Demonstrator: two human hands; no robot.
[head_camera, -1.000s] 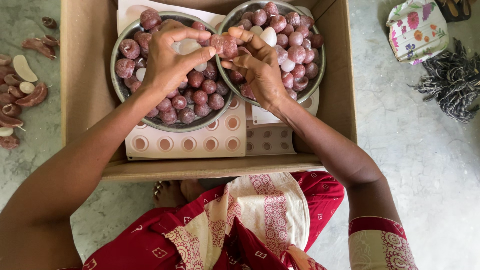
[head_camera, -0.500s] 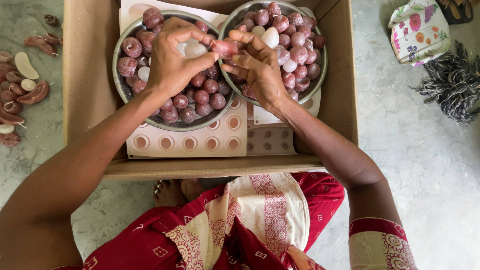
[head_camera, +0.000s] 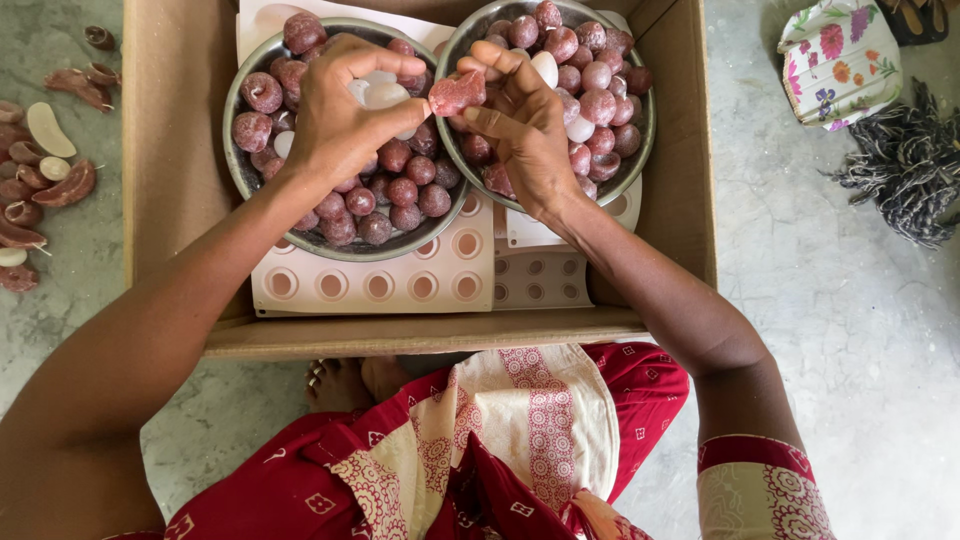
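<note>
My left hand (head_camera: 340, 115) holds a white peeled ball (head_camera: 385, 94) over the left metal bowl (head_camera: 235, 160) of reddish-brown balls. My right hand (head_camera: 520, 125) pinches a piece of reddish skin (head_camera: 457, 93) just beside it, above the gap between the two bowls. The right metal bowl (head_camera: 645, 130) holds more reddish balls and a few white ones (head_camera: 545, 68). Both bowls sit on pale moulds with round cavities (head_camera: 380, 287) inside a cardboard box (head_camera: 170, 150).
Peeled reddish skins and white pieces (head_camera: 45, 150) lie on the stone floor to the left. A floral cloth item (head_camera: 838, 60) and a dark fringed bundle (head_camera: 905, 165) lie at right. My red and cream patterned garment (head_camera: 500, 450) is at the bottom.
The reddish skin has come away from the white ball. My right hand has lifted it slightly up and right while my left hand keeps the white ball.
</note>
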